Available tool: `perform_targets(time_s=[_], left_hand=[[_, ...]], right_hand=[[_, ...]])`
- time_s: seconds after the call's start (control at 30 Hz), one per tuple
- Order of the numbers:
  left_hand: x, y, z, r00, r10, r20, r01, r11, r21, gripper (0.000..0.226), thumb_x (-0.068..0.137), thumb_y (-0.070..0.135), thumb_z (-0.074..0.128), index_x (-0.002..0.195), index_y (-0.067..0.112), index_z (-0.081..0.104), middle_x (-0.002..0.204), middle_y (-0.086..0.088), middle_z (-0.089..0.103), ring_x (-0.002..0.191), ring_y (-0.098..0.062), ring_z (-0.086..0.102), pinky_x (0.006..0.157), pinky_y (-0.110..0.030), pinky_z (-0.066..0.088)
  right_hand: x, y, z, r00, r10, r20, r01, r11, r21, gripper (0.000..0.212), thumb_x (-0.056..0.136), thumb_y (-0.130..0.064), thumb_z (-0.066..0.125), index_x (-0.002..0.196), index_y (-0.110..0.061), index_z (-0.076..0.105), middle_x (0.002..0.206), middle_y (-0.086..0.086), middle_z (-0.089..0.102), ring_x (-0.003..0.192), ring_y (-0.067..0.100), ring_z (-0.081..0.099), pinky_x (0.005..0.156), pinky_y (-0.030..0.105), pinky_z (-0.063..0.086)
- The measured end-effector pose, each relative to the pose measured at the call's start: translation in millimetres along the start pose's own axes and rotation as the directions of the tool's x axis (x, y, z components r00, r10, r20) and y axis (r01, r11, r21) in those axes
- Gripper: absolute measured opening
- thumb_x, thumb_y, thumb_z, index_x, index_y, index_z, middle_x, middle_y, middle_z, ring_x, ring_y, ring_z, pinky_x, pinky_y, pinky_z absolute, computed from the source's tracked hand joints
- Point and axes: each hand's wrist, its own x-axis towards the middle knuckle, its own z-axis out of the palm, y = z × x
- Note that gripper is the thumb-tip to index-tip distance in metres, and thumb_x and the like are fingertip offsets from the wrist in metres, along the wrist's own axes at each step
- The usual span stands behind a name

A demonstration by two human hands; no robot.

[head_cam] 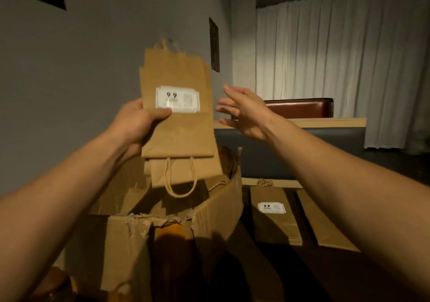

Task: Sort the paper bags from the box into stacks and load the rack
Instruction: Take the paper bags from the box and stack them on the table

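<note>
Left hand (139, 121) grips a small bundle of flat brown paper bags (178, 115), thumb pressed across the front just under the white label (177, 100), fingers hidden behind. Bundle is held up above the open cardboard box (209, 211), long axis near upright, tilted slightly. At least two bags are in it: the front one has its label facing the camera, while one behind hangs lower with its twisted-paper handle loop (180, 178) dangling toward the box. More handles show at the top edge, blurred.

Right hand (242, 113) is open, fingers spread and loose, holding nothing. It sits just right of the bundle's right edge, apart from it, palm turned toward the bags.

More bags lie jumbled inside the box, which has a torn near rim. Two sorted stacks rest on the dark table to the right: a labelled stack (274, 215) and a plain stack (325, 222) farther right, both lying flat with long axes running near to far.

Judgement: sorting is under way, and no rack is in view. The bundle lies left of the free hand, and the stacks lie low and right, on the right hand's side. The right hand is the nearer one to peel off a bag and carry it down to a stack. The labelled front bag likely belongs on the labelled stack.
</note>
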Motion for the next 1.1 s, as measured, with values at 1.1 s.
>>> perform_targets(time_s=[1.1], left_hand=[[-127.7,-285.8,240.6,0.812,-0.556,0.177,0.579,0.805,-0.128,0.022,0.084,0.011,0.073,0.078,0.008,0.052,0.080,-0.009,0.065,0.076,-0.025,0.066,0.063,-0.036,0.055]], right_hand=[[-231.4,173.8,-310.5,0.790,0.391,-0.472,-0.211,0.896,0.390,0.024,0.097,-0.014,0.052,0.118,-0.018,0.062,0.106,0.013,0.075,0.088,0.028,0.074,0.064,0.038,0.061]])
